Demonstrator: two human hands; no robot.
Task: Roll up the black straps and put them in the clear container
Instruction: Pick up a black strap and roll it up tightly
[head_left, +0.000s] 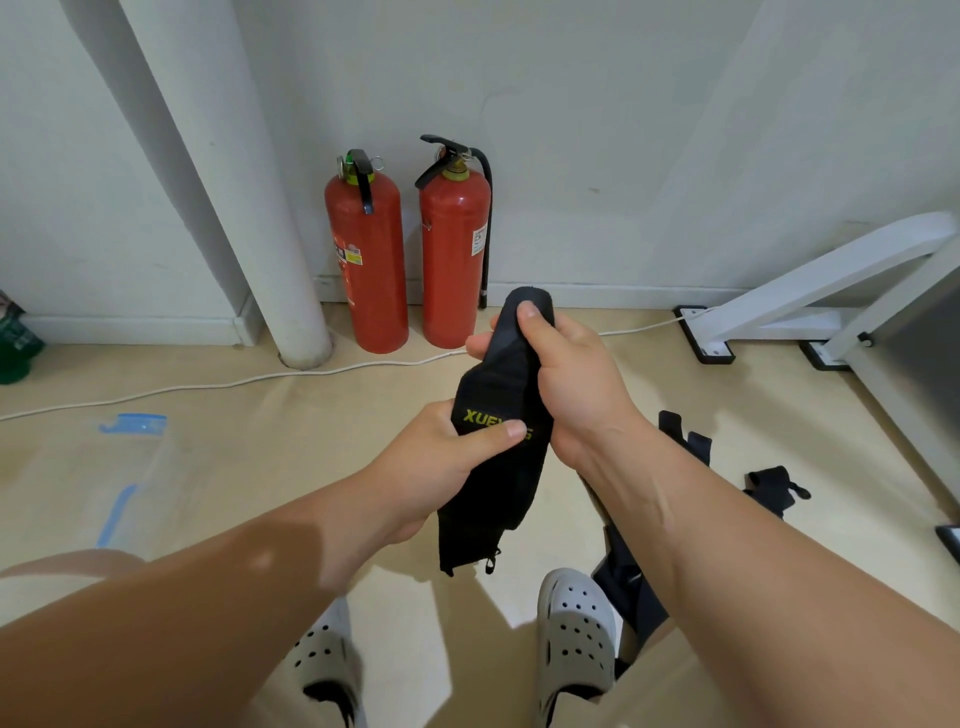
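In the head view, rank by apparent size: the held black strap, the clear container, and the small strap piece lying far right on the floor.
1. Clear container, faint, edges hard to trace.
2. Held black strap, nearer the camera, so this ranking is unsure.
3. Small strap piece, clearly smallest.

A single head-worn view looks forward and down over both forearms, close to the hands. It faces a white wall (597, 130) with two red fire extinguishers (410, 260), the floor (260, 441) filling the lower frame.

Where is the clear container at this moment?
In the head view, the clear container lies on the floor at the left, beside the left forearm, near the white cable.
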